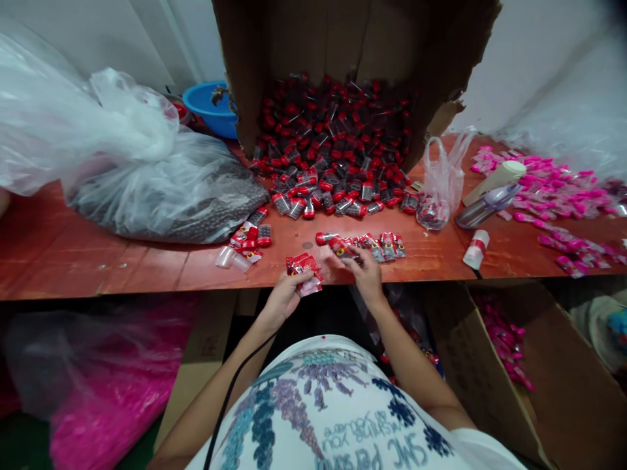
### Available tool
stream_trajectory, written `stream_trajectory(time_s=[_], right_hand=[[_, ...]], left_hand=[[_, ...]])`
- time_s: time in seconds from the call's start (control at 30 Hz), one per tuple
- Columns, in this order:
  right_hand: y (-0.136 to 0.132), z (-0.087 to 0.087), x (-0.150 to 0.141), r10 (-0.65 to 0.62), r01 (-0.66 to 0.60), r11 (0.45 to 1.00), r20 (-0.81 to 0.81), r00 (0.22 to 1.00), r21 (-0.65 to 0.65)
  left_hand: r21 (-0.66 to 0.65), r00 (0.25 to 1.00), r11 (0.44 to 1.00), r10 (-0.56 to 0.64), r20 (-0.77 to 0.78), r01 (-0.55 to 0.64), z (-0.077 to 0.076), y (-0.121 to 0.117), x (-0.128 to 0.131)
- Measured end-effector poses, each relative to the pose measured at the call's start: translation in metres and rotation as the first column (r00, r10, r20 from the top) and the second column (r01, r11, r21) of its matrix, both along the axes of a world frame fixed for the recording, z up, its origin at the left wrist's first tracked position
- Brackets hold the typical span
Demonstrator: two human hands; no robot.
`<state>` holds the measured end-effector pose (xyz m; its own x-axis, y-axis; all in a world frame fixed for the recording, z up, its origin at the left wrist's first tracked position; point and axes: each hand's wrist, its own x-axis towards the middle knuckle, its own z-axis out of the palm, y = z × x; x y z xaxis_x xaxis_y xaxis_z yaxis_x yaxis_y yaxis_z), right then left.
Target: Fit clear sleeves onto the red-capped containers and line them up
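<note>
Near the table's front edge my left hand (287, 294) is closed on a small stack of red printed wrappers (304, 266), thumb on top. To its right, the fingers of my right hand (366, 274) pinch a red printed packet (337, 246); what is inside it is hard to make out. A red-capped clear tube (325, 238) lies just beyond that packet. Beside my right hand, several similar filled red packets (388, 246) lie in a row. More red-capped tubes (263, 236) and empty clear tubes (225, 256) rest left of my left hand.
A big cardboard box (362, 39) on its side spills many red-capped tubes (337, 137) onto the table. A plastic sack of dark beads (196, 189) stands left, a blue basin (213, 111) behind it. Bottles (484, 205) and pink items (563, 189) occupy the right.
</note>
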<state>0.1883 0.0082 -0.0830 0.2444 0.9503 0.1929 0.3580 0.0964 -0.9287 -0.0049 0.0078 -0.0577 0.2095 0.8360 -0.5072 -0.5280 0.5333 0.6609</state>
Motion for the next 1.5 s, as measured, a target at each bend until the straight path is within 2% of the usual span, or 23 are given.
stream_trajectory(time_s=[0.1, 0.17, 0.27, 0.33, 0.43, 0.57, 0.7, 0.77, 0.83, 0.93, 0.97, 1.03, 1.1, 1.17, 1.2, 1.27, 1.3, 1.37, 1.4, 1.43, 1.5], right_hand=[[0.008, 0.002, 0.018, -0.158, 0.144, 0.986, 0.219, 0.963, 0.079], [0.006, 0.006, 0.013, -0.155, 0.135, 0.986, 0.235, 0.960, 0.099], [-0.005, 0.009, -0.017, 0.064, -0.065, 0.998, 0.071, 0.995, 0.011], [-0.012, 0.009, -0.040, 0.197, -0.202, 0.978, -0.093, 0.976, -0.042], [-0.014, 0.008, -0.060, 0.276, -0.287, 0.957, -0.181, 0.944, -0.039], [-0.008, 0.011, -0.060, 0.391, -0.393, 0.919, 0.068, 0.918, 0.023], [0.007, 0.015, -0.055, 0.493, -0.518, 0.855, 0.298, 0.817, 0.004], [0.020, 0.014, -0.055, 0.457, -0.491, 0.871, 0.405, 0.792, -0.022], [0.036, 0.010, -0.056, 0.325, -0.358, 0.932, 0.555, 0.766, -0.053], [0.056, 0.003, -0.063, 0.182, -0.159, 0.982, 0.762, 0.622, -0.105], [0.059, 0.000, -0.067, 0.183, -0.142, 0.982, 0.801, 0.571, -0.123], [0.060, -0.003, -0.073, 0.225, -0.193, 0.970, 0.836, 0.499, -0.146], [0.054, -0.004, -0.078, 0.267, -0.285, 0.948, 0.836, 0.480, -0.140], [0.044, -0.002, -0.078, 0.293, -0.349, 0.930, 0.803, 0.519, -0.114], [0.039, -0.001, -0.076, 0.298, -0.361, 0.928, 0.770, 0.564, -0.095], [0.029, 0.003, -0.072, 0.288, -0.345, 0.938, 0.653, 0.700, -0.044], [0.024, 0.004, -0.069, 0.278, -0.321, 0.947, 0.553, 0.786, -0.019], [0.014, 0.008, -0.067, 0.276, -0.283, 0.959, 0.250, 0.928, -0.008], [0.009, 0.010, -0.066, 0.288, -0.287, 0.958, 0.075, 0.955, -0.026], [0.004, 0.011, -0.067, 0.304, -0.309, 0.950, -0.083, 0.949, -0.053], [-0.005, 0.014, -0.069, 0.332, -0.371, 0.924, -0.282, 0.900, -0.096]], left_hand=[[-0.021, 0.998, 0.998, 0.063, -0.019, -0.063, 0.001, 0.002, -0.004], [-0.012, 0.995, 0.995, 0.102, -0.021, -0.102, 0.002, 0.002, -0.003], [0.011, 0.990, 0.991, 0.137, -0.016, -0.137, 0.003, 0.001, 0.000], [0.028, 0.990, 0.990, 0.136, -0.019, -0.136, 0.004, 0.000, 0.002], [0.030, 0.991, 0.993, 0.120, -0.061, -0.118, 0.004, -0.001, -0.002], [0.035, 0.990, 0.993, 0.115, -0.083, -0.113, 0.002, -0.001, -0.013], [0.036, 0.986, 0.987, 0.161, -0.044, -0.159, -0.004, 0.000, -0.022], [0.010, 0.979, 0.979, 0.202, -0.039, -0.202, -0.005, 0.002, -0.025], [-0.026, 0.966, 0.966, 0.257, -0.034, -0.257, -0.005, 0.003, -0.027], [-0.081, 0.953, 0.950, 0.301, -0.031, -0.303, -0.004, 0.005, -0.029], [-0.097, 0.953, 0.948, 0.302, -0.029, -0.303, -0.004, 0.006, -0.030], [-0.117, 0.952, 0.945, 0.304, -0.020, -0.304, -0.005, 0.007, -0.032], [-0.124, 0.948, 0.940, 0.317, -0.016, -0.316, -0.006, 0.007, -0.034], [-0.124, 0.944, 0.936, 0.331, -0.009, -0.329, -0.006, 0.008, -0.037], [-0.120, 0.942, 0.935, 0.336, -0.001, -0.334, -0.007, 0.008, -0.037], [-0.110, 0.942, 0.938, 0.333, 0.024, -0.329, -0.007, 0.008, -0.038], [-0.107, 0.945, 0.942, 0.323, 0.040, -0.318, -0.007, 0.008, -0.038], [-0.116, 0.947, 0.944, 0.317, 0.058, -0.309, -0.008, 0.009, -0.038], [-0.124, 0.945, 0.942, 0.322, 0.062, -0.312, -0.008, 0.009, -0.037], [-0.133, 0.942, 0.938, 0.329, 0.062, -0.319, -0.008, 0.010, -0.036], [-0.154, 0.940, 0.932, 0.339, 0.047, -0.328, -0.009, 0.010, -0.033]])
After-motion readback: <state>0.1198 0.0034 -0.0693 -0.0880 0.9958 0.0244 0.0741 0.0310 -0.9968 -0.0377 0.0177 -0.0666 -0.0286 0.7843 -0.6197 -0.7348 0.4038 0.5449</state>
